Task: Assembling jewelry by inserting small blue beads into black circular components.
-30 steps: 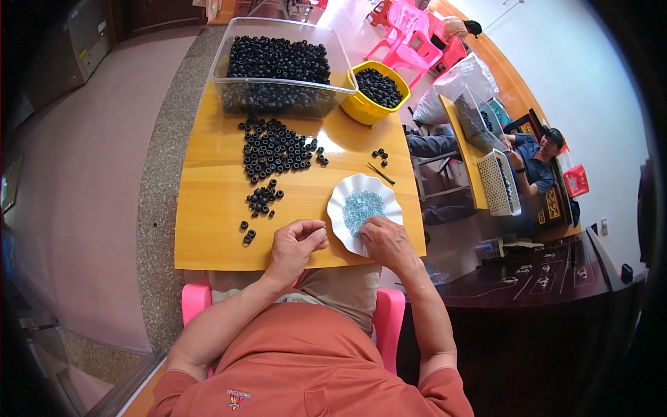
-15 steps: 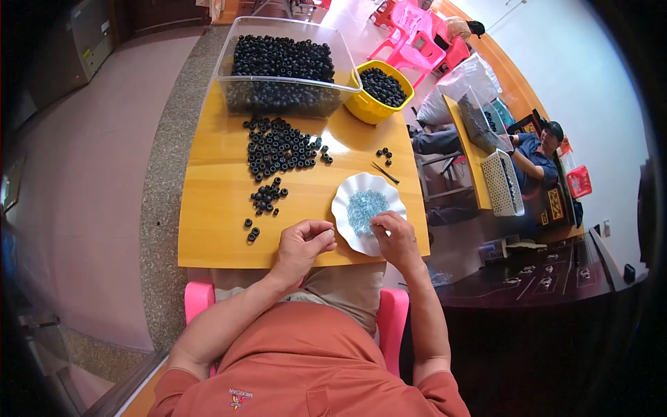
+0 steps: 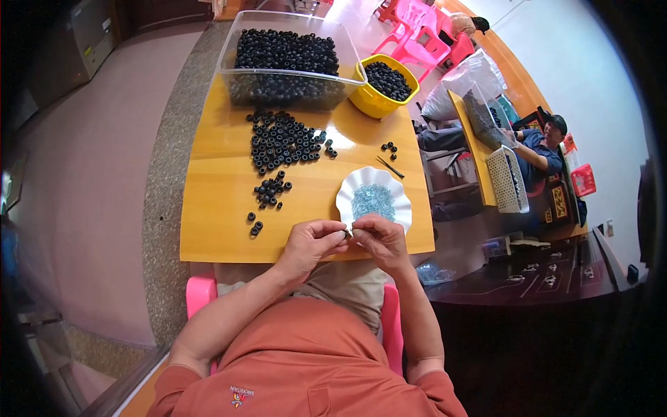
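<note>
Just over the table's near edge, my left hand (image 3: 314, 244) is closed in a pinch. A small dark piece shows at its fingertips, too small to name surely. My right hand (image 3: 381, 242) is also pinched, its fingertips meeting the left ones; whatever it holds is hidden. Behind the right hand stands a white scalloped dish (image 3: 345, 187) with many tiny clear bluish pieces (image 3: 373, 201) in it. Left of the dish lie a large group of black ring-like pieces (image 3: 285, 142), a smaller cluster (image 3: 269, 190) and several loose ones (image 3: 256, 229).
At the back of the wooden table (image 3: 215, 167) stand a clear plastic bin (image 3: 292, 73) and a yellow bowl (image 3: 375, 105), both full of black pieces. Black tweezers (image 3: 390, 167) lie behind the dish. Another person (image 3: 538, 149) sits at a table on the right, beside a white basket (image 3: 511, 182).
My right hand has moved left from over the dish to my left hand, and the fingertips now meet. The left hand has shifted slightly right. The view has shifted a little.
</note>
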`<move>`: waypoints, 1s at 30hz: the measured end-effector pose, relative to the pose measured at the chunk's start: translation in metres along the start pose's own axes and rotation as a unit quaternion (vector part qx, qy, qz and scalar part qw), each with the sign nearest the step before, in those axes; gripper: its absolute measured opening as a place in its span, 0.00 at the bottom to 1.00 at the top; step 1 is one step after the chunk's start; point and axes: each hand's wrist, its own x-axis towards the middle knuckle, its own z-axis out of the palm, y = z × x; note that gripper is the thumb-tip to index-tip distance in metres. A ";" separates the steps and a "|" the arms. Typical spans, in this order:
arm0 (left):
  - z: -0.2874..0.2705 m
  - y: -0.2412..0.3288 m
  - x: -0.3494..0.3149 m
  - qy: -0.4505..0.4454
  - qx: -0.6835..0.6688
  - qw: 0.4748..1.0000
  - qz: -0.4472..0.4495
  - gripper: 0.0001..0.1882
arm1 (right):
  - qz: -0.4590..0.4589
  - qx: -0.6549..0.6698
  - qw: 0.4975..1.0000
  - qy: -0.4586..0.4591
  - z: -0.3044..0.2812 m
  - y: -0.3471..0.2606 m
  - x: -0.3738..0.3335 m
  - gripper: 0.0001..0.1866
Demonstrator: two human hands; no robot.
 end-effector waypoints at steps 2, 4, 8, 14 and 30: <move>-0.002 -0.003 0.001 -0.006 0.001 1.000 -0.003 0.11 | -0.014 0.000 1.000 -0.007 0.005 -0.002 0.000 0.05; -0.002 -0.004 0.001 -0.012 0.002 1.000 -0.005 0.11 | -0.024 -0.017 1.000 -0.010 0.004 -0.003 0.000 0.04; -0.003 -0.005 0.002 -0.029 0.017 0.999 0.011 0.10 | -0.032 -0.056 0.998 -0.021 0.007 -0.016 -0.002 0.04; -0.006 -0.011 0.003 -0.036 0.042 0.998 0.040 0.07 | -0.041 -0.124 0.991 -0.036 0.008 -0.022 -0.002 0.05; -0.006 -0.007 0.000 -0.094 -0.075 0.993 -0.021 0.06 | 0.008 0.076 0.997 0.015 0.018 -0.009 -0.017 0.02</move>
